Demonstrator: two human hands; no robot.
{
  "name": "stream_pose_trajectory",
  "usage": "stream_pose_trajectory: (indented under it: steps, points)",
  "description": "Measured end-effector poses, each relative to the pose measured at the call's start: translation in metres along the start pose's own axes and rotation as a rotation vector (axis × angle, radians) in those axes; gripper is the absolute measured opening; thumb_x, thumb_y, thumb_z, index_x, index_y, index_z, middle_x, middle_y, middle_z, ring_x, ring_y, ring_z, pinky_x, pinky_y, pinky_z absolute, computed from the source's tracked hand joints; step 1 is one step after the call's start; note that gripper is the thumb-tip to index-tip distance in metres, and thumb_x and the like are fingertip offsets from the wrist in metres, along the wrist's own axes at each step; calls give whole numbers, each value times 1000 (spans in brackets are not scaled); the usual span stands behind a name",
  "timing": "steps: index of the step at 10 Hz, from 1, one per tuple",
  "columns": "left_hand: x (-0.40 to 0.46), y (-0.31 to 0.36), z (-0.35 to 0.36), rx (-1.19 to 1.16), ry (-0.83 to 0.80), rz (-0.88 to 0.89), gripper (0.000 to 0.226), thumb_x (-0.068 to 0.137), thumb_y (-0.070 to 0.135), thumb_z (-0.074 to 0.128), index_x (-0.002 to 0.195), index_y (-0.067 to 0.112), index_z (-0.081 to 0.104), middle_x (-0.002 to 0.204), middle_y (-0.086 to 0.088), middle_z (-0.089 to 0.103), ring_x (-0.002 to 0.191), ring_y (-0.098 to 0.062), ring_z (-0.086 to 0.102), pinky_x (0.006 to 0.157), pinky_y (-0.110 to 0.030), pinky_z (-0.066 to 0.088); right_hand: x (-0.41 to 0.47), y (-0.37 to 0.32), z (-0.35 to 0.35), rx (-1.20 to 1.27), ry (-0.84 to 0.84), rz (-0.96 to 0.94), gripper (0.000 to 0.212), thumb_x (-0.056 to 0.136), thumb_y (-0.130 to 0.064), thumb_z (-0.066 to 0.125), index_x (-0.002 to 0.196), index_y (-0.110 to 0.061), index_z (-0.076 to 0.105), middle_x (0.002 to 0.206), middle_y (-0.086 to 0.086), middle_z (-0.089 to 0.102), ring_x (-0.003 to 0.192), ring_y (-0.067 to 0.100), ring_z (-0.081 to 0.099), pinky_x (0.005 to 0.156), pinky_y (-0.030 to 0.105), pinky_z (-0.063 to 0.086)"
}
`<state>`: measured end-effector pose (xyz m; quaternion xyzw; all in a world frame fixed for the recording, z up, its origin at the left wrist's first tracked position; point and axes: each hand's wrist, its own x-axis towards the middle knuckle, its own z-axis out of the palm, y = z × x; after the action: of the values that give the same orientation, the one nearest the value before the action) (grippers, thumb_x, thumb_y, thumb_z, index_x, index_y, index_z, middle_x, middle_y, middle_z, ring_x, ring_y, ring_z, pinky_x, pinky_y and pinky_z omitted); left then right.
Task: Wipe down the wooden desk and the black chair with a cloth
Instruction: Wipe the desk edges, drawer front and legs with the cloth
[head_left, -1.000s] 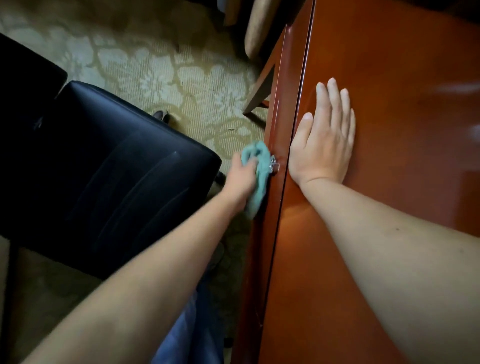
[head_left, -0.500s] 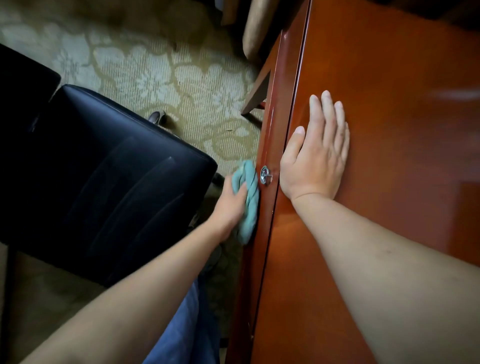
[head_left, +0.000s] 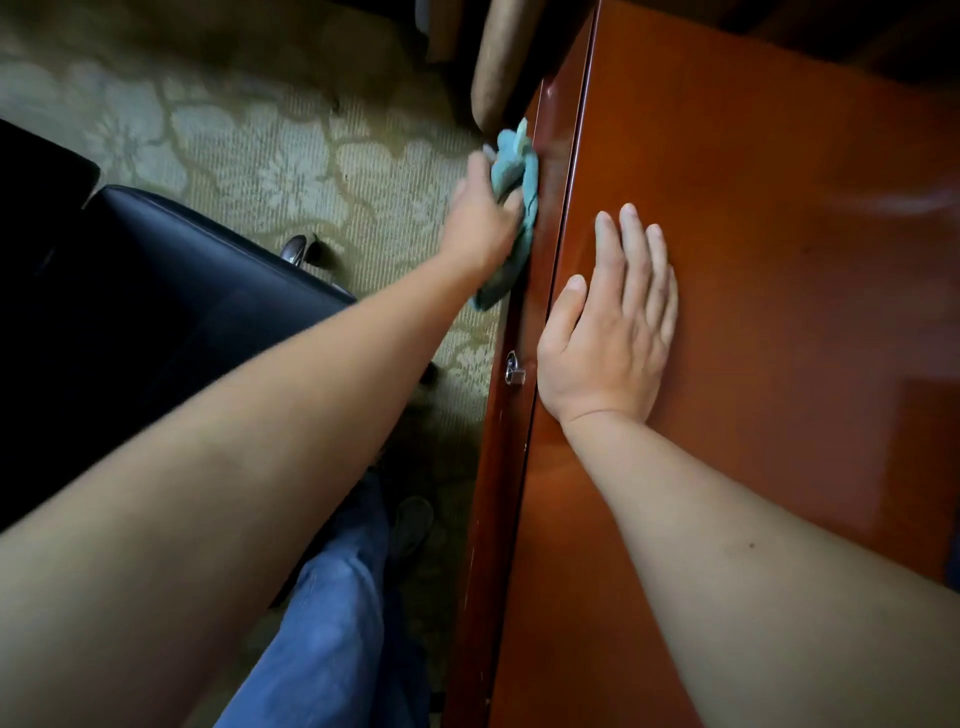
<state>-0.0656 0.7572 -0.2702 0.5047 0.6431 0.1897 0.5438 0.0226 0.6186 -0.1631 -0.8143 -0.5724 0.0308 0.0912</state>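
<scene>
The glossy reddish-brown wooden desk (head_left: 753, 270) fills the right half of the view. My left hand (head_left: 480, 221) grips a bunched teal cloth (head_left: 514, 171) and holds it against the desk's front face, beyond the metal drawer lock (head_left: 513, 368). My right hand (head_left: 608, 322) lies flat on the desk top near its front edge, fingers straight and together. The black chair (head_left: 171, 312) with its padded seat stands to the left, apart from both hands.
Patterned beige-green carpet (head_left: 291, 156) covers the floor between chair and desk. A chrome chair foot (head_left: 296, 248) shows beside the seat. My blue-jeaned leg (head_left: 332, 613) and a shoe (head_left: 413, 525) are close to the desk front. A beige upholstered piece (head_left: 498, 62) stands at the desk's far end.
My left hand has slid the cloth along the desk's front face, from beside the drawer lock to well beyond it. My right hand stays flat on the desk top.
</scene>
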Motion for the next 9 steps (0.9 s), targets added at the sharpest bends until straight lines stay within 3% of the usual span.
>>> stream_pose_trajectory:
  steps: [2, 3, 5, 6, 7, 8, 9]
  points:
    - [-139, -74, -1, 113, -154, -35, 36, 94, 32, 61, 125, 22, 47, 122, -5, 61, 107, -21, 62, 94, -44, 52, 1, -2, -1, 7, -8, 7, 54, 103, -30, 30, 156, -19, 33, 165, -3, 26, 154, 18, 15, 126, 42, 13]
    - [-134, -72, 0, 117, -134, -23, 32, 96, 32, 59, 124, 23, 48, 122, -4, 61, 108, -19, 62, 95, -45, 52, 1, -2, -2, 5, -10, 4, 54, 103, -30, 29, 156, -19, 33, 165, -3, 25, 154, 18, 15, 126, 42, 13]
    - [-3, 11, -1, 126, 19, -26, 36, 97, 28, 55, 131, 17, 46, 124, -9, 59, 109, -28, 62, 94, -46, 52, 0, -1, -1, 4, -7, 1, 53, 104, -28, 31, 156, -19, 33, 165, -3, 26, 154, 18, 16, 125, 43, 14]
    - [18, 38, -7, -10, -11, -83, 32, 98, 26, 54, 128, 18, 47, 119, -5, 63, 106, -22, 63, 93, -37, 52, 0, -1, 0, 7, -1, 2, 53, 104, -28, 32, 156, -20, 33, 165, -3, 26, 154, 18, 16, 125, 43, 15]
    - [-21, 32, -13, -301, -116, -153, 32, 96, 33, 56, 125, 23, 48, 116, -3, 67, 106, -19, 67, 97, -45, 55, 0, 0, 0, 7, -5, 1, 53, 104, -29, 32, 156, -20, 33, 165, -3, 26, 154, 18, 15, 125, 42, 14]
    - [-80, 17, -19, -313, -249, -173, 34, 100, 33, 54, 132, 25, 45, 118, 0, 67, 108, -15, 68, 98, -42, 55, 0, 0, 0, 12, -8, -1, 53, 104, -29, 31, 156, -20, 33, 165, -3, 26, 154, 18, 15, 125, 43, 15]
    - [-126, 12, -27, -288, -274, -164, 27, 102, 30, 49, 128, 27, 45, 111, 2, 66, 104, -14, 66, 97, -44, 55, 0, 1, 0, 27, -17, -4, 53, 104, -27, 31, 156, -20, 32, 165, -3, 25, 155, 17, 14, 125, 43, 15]
